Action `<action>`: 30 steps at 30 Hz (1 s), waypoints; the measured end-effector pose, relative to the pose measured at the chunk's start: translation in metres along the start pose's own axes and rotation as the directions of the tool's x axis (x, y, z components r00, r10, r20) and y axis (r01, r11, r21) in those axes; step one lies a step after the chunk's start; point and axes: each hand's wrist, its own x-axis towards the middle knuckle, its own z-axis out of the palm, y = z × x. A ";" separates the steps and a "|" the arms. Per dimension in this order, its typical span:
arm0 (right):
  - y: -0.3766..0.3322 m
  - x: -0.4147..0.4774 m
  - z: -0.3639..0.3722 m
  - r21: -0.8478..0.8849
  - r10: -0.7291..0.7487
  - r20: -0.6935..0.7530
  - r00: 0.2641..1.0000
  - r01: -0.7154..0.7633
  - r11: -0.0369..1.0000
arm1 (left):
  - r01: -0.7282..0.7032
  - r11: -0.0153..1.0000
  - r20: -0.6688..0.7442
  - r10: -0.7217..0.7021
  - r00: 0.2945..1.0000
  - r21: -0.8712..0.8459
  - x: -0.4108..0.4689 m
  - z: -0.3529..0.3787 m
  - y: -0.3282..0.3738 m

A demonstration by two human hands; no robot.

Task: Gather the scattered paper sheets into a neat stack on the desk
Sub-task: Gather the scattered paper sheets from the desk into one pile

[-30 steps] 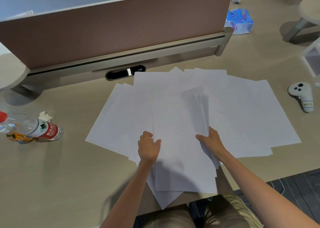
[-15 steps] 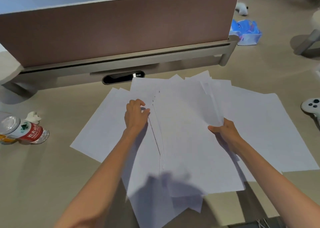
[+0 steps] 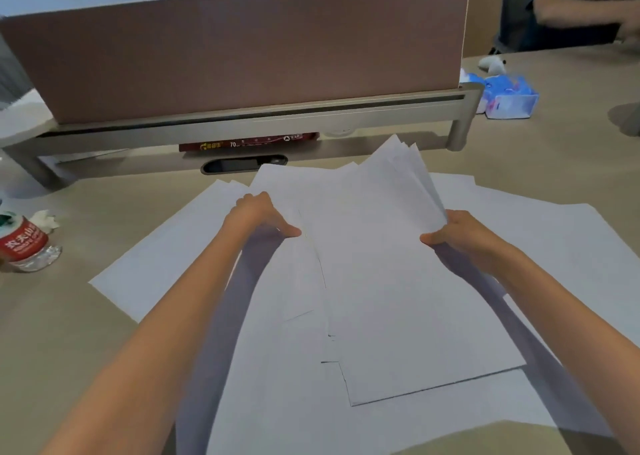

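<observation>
On the desk [image 3: 86, 333], left hand [image 3: 254, 217] and right hand [image 3: 460, 234] pinch overlapping paper sheets [image 3: 381, 281] with curled fingers [image 3: 258, 200].

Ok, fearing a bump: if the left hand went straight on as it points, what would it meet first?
Past the paper sheets, the left hand would first reach the black cable slot, then probably the red pack; depth is unclear.

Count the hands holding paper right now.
2. The left hand grips the paper sheets at their left side, the right hand at their right edge. Another person's blurred arm, top right, touches none.
</observation>
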 end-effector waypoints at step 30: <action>0.014 -0.021 0.023 0.280 0.098 -0.171 0.980 -0.047 0.959 | -0.129 0.714 -0.213 -0.029 0.977 -0.689 -0.074 0.012 -0.073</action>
